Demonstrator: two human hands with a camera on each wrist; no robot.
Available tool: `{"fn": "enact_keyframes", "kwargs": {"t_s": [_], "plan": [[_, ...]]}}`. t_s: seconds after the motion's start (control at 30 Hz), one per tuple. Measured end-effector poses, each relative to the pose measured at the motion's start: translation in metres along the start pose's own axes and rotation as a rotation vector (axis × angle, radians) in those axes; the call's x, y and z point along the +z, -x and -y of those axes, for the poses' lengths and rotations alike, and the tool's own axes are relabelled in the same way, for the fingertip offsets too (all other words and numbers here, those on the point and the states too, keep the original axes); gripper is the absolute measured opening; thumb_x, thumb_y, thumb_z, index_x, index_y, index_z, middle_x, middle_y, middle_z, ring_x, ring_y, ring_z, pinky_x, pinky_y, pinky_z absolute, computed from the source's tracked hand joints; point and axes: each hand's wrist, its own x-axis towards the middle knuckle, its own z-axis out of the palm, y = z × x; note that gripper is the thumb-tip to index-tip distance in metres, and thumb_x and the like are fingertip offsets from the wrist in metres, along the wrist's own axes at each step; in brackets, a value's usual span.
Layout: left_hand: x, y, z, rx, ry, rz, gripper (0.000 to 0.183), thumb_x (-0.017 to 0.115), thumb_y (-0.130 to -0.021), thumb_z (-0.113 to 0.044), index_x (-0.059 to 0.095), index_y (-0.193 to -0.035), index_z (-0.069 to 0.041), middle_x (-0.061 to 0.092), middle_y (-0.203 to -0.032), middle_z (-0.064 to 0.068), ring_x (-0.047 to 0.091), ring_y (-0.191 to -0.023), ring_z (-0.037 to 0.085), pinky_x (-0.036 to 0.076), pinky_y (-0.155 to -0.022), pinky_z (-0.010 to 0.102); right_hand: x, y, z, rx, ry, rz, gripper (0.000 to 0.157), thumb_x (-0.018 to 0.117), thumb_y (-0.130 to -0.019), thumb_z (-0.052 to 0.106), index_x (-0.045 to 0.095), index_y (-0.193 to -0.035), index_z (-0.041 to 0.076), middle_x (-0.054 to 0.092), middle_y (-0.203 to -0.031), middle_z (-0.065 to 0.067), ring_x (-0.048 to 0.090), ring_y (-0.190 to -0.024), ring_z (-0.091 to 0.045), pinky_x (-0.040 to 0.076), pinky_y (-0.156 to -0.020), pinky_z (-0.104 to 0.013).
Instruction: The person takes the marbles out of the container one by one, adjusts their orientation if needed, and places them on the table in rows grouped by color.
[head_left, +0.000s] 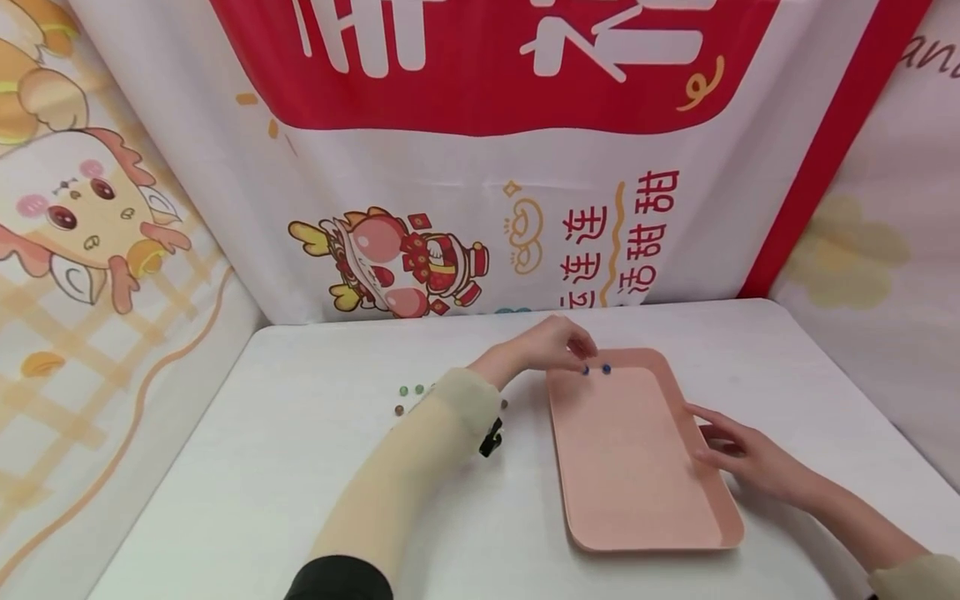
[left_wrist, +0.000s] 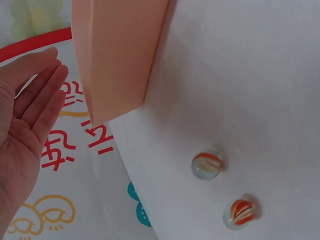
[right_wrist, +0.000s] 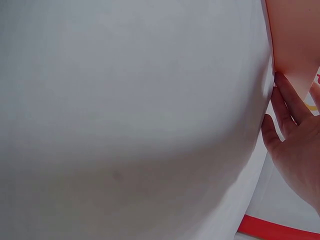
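Note:
A pink rectangular tray (head_left: 630, 467) lies on the white table. My left hand (head_left: 551, 343) hovers over its far left corner, fingertips close to a blue marble (head_left: 586, 370); a second blue marble (head_left: 607, 368) sits just to the right. In the left wrist view the fingers (left_wrist: 50, 95) are nearly straight beside the tray wall (left_wrist: 120, 60), and no marble shows between them. At the tray's right side, my right hand (head_left: 757, 458) holds the rim, thumb over the edge. The right wrist view shows its fingers (right_wrist: 295, 102) against the outer wall.
Left of the tray, green marbles (head_left: 403, 390) and a brownish marble (head_left: 399, 410) lie on the table, partly hidden by my left forearm. Two orange-striped marbles (left_wrist: 207, 165) show in the left wrist view. Printed cloth walls (head_left: 480, 167) enclose the table at the back and sides.

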Motion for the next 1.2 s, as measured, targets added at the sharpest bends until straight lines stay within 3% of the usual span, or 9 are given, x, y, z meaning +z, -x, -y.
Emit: {"fn": "enact_keyframes", "kwargs": {"t_s": [0.23,0.47,0.77,1.0,1.2], "plan": [[0.012,-0.007,0.005,-0.041,-0.075,0.015,0.025,0.073,-0.086,-0.007,0.072,-0.111,-0.009,0.069,-0.103,0.001,0.06,-0.094,0.011,0.046,-0.08,0.017,0.0,0.0,-0.001,-0.004,0.001,-0.008,0.07,0.069,-0.091,0.027,0.036,-0.148,0.005,0.054,-0.132,-0.024,0.058,-0.111,-0.032,0.05,-0.08,-0.021],[0.022,-0.008,0.012,-0.089,-0.131,-0.007,0.026,0.072,-0.087,-0.007,0.072,-0.113,-0.013,0.069,-0.099,0.0,0.055,-0.085,0.01,0.046,-0.076,0.019,0.001,-0.001,-0.002,0.004,-0.03,0.005,0.069,0.068,-0.092,0.024,0.034,-0.149,0.004,0.053,-0.133,-0.025,0.056,-0.113,-0.038,0.05,-0.08,-0.021],[0.031,-0.016,0.016,-0.062,-0.25,-0.011,0.023,0.071,-0.085,-0.005,0.073,-0.107,-0.013,0.067,-0.094,-0.001,0.053,-0.082,0.01,0.043,-0.074,0.02,0.0,-0.002,-0.001,0.014,-0.023,0.008,0.069,0.068,-0.092,0.026,0.034,-0.149,0.006,0.054,-0.131,-0.024,0.057,-0.112,-0.037,0.05,-0.079,-0.021],[0.036,-0.019,0.019,-0.083,-0.267,-0.019,0.012,0.069,-0.088,-0.006,0.071,-0.093,-0.017,0.063,-0.086,-0.005,0.052,-0.081,0.011,0.043,-0.073,0.021,-0.001,-0.002,-0.001,0.011,-0.022,0.001,0.07,0.068,-0.092,0.027,0.035,-0.149,0.006,0.054,-0.13,-0.024,0.057,-0.111,-0.037,0.05,-0.079,-0.021],[0.038,-0.017,0.021,-0.11,-0.263,-0.006,0.014,0.069,-0.088,-0.005,0.071,-0.093,-0.018,0.062,-0.086,-0.007,0.053,-0.082,0.011,0.043,-0.074,0.021,0.0,-0.001,0.0,0.044,-0.038,0.01,0.07,0.068,-0.092,0.028,0.034,-0.15,0.006,0.052,-0.133,-0.025,0.055,-0.114,-0.04,0.05,-0.08,-0.023]]}}
